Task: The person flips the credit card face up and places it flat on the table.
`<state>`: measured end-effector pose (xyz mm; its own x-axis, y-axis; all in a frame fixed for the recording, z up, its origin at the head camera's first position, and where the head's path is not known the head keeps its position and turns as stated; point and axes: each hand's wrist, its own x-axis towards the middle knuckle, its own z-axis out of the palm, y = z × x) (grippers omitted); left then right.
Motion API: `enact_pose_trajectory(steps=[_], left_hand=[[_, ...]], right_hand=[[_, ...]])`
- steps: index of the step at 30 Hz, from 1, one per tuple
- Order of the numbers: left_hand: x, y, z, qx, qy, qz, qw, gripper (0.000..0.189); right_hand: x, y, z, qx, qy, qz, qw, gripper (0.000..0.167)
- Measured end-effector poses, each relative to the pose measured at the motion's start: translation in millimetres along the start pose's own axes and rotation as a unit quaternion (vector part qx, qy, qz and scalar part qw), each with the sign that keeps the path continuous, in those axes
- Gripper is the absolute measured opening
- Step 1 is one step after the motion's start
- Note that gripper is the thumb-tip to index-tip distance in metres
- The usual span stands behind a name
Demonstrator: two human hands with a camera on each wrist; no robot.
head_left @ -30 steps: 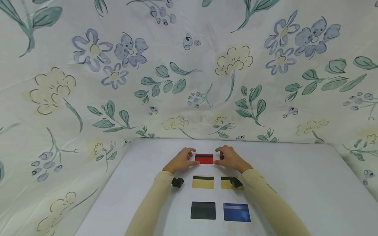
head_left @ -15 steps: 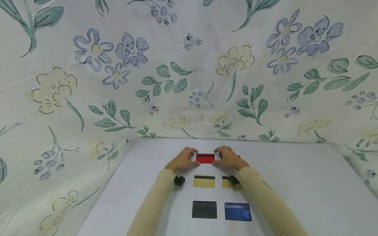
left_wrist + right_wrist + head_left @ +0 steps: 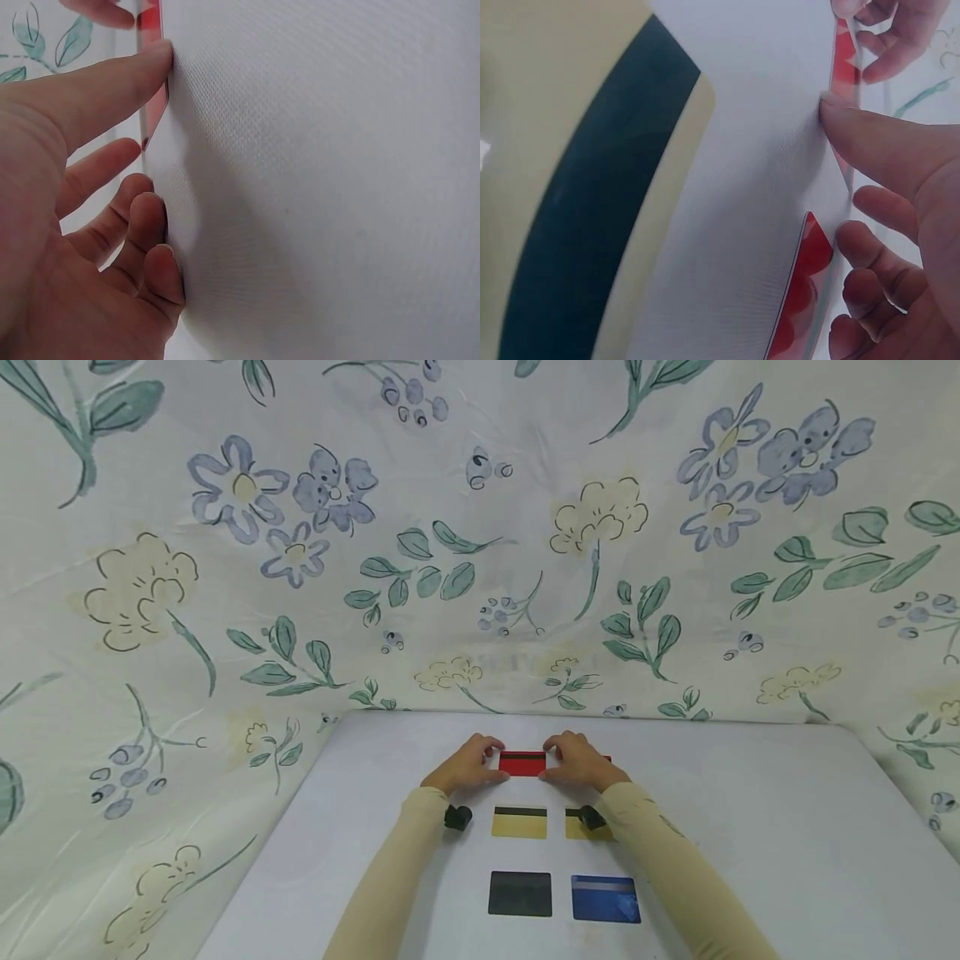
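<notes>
Card of red plastic [image 3: 522, 765], rectangular and crossed by a black stripe near its far edge, lies between my left hand [image 3: 465, 766] and my right hand [image 3: 579, 762] on a smooth white table [image 3: 750, 827]. Each hand holds one end of it in a light pinch, thumb at the near edge and index finger at the far corner, spread only as wide as the card's short side. My other fingers curl loosely beyond the thumbs, level with the tabletop.

Under my right hand, just outside its grip, lies a second red card [image 3: 802, 296], mostly hidden in the head view; whether my spare fingers touch it I cannot tell.

Nearer me than the grip sit two gold rectangular cards with dark stripes: a left gold card [image 3: 519, 827] and a right gold card [image 3: 576, 831], partly covered by the black camera [image 3: 592, 817] on my right wrist. Nearer still are a plain blackish card [image 3: 520, 893] and, beside it, a glossy blue card [image 3: 606, 902] with a paler stripe. Beyond my fingertips rises a white floral sheet [image 3: 480, 552].
</notes>
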<state>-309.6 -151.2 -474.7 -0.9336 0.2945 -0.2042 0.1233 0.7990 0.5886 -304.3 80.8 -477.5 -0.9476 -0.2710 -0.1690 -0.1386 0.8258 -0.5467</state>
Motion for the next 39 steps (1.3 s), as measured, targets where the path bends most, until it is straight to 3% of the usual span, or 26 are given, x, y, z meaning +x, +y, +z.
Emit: enact_pose_trajectory(steps=[7, 20, 39], left_hand=[[1.4, 0.7, 0.3, -0.002, -0.004, -0.01, 0.9999, 0.054], [4.1, -3.7, 2.3, -0.002, -0.008, 0.002, 1.0, 0.048], [0.0, -4.2, -1.0, 0.001, -0.019, 0.008, 0.9998, 0.053]], right_hand=[[-0.3, -1.2, -1.6, 0.007, -0.002, 0.001, 1.0, 0.046], [4.1, -1.8, 2.2, 0.007, -0.01, 0.002, 0.9999, 0.043], [1.0, -5.3, 7.0, 0.009, 0.001, 0.001, 1.0, 0.046]])
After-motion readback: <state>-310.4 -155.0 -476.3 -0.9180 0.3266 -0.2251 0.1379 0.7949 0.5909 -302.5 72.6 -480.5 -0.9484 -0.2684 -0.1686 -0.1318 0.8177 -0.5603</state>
